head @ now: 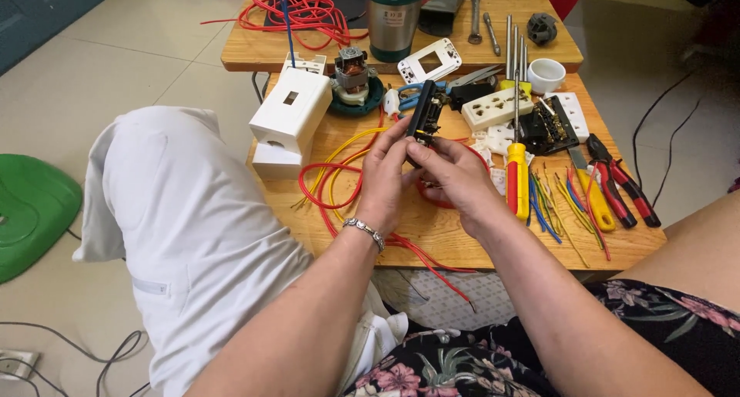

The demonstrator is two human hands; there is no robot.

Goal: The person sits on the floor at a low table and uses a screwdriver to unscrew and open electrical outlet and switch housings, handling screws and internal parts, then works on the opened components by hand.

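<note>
Both hands, left (383, 179) & right (455, 177), closed round black switch module (424, 113), narrow, upright, brass bits, over wood table (432, 227).

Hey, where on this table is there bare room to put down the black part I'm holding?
Bare wood lies along the near edge, between the red wires and loose wire offcuts. Crowded: around the white box and the screwdriver.

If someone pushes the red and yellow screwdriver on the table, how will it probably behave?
The screwdriver has a rounded handle, so it may roll sideways. It looks rigid, so it should not bend. Loose wire pieces lie beside it and would probably stop it.
</note>
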